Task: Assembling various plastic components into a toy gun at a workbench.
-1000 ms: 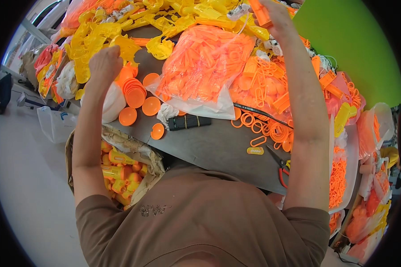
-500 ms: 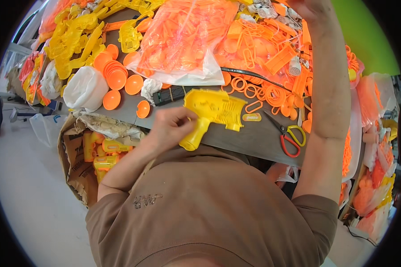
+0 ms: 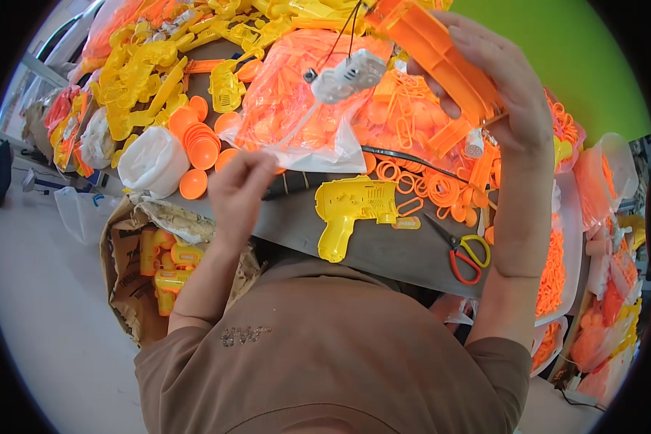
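Observation:
My right hand (image 3: 495,69) is raised at the upper right, its fingers wrapped round a long orange plastic frame (image 3: 441,61). A whitish pump-like unit (image 3: 349,76) hangs by dark wires beside that frame, above the bagged parts. From the unit a thin pale tube (image 3: 296,129) runs down to the pinched fingers of my left hand (image 3: 240,192), where its end seems to be held. Below, a yellow gun-shaped shell half (image 3: 354,210) lies on the grey table (image 3: 296,220), its hollow side up. Neither hand touches it.
Scissors (image 3: 466,257) with red and yellow handles lie to the right. Orange cups (image 3: 199,145), orange rings (image 3: 441,188) and yellow shells (image 3: 134,87) crowd the table. A clear bag (image 3: 296,94) holds orange pieces. At lower left, a brown sack (image 3: 123,275) contains yellow gun-shaped bodies.
My left hand has let go of the yellow shell half, which now lies on the table, and has moved up-left. My right hand has brought the orange frame and hanging unit into view.

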A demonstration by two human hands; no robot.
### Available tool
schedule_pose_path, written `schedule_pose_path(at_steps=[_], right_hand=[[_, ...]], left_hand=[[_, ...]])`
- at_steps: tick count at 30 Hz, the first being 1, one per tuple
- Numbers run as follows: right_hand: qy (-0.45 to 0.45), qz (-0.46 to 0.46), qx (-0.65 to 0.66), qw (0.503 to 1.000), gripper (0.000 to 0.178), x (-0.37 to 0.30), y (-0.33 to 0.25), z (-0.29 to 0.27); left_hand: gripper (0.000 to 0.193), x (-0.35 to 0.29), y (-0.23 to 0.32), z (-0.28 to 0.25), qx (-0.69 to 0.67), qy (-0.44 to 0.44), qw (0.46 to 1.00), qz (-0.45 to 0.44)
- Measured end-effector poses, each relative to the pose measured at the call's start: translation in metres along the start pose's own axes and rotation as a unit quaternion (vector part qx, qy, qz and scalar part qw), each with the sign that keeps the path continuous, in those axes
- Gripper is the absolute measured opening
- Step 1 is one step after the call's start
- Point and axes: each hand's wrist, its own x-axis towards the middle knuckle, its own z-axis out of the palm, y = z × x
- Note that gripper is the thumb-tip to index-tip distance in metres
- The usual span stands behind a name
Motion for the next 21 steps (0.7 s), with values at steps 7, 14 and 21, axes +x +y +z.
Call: schedule_pose_path(at_steps=[7,14,21], right_hand=[[0.010,-0.046,-0.133,0.990,0.050,-0.003,0.005,0.044],[0.013,0.001,-0.103,0.995,0.051,-0.016,0.015,0.073],[0.010,0.015,-0.082,0.996,0.050,-0.035,0.033,0.061]], left_hand=[[0.023,0.029,-0.003,0.022,-0.283,-0.024,0.955,-0.080],[0.054,0.012,0.012,0.035,-0.587,-0.245,0.767,-0.085],[0.053,0.030,0.005,0.000,-0.676,-0.247,0.693,-0.040]])
